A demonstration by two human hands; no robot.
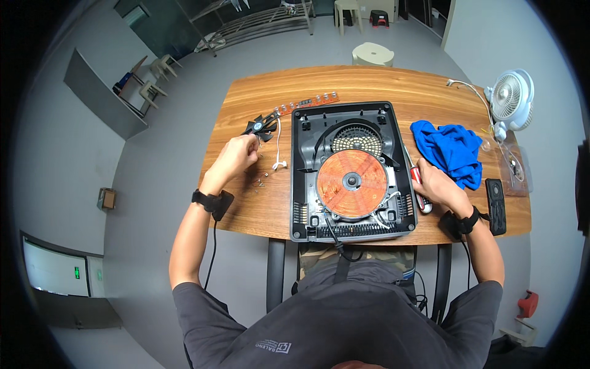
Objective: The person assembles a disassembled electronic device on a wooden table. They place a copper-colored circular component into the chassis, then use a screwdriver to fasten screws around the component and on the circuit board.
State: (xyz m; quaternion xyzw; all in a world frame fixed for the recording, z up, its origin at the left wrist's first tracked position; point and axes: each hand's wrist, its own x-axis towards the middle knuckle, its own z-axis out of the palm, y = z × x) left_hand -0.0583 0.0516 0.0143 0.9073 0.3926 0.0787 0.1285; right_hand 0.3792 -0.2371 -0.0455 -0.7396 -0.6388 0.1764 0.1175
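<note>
Gripping a red-handled screwdriver [423, 202] in the right hand [437, 184], with the black housing [297, 175] at nine o'clock. Holding the left hand [236, 158] by the black fan [259, 126], at one o'clock; cannot tell whether pinching.

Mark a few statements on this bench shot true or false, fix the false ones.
1. The right hand holds a red-handled screwdriver. True.
2. The copper-coloured coil sits in the black casing. True.
3. The blue cloth lies left of the casing. False: it lies to the right.
4. The black fan rotor is inside the casing. False: it is outside, by the left hand.
5. The white desk fan is right of the cloth. True.
</note>
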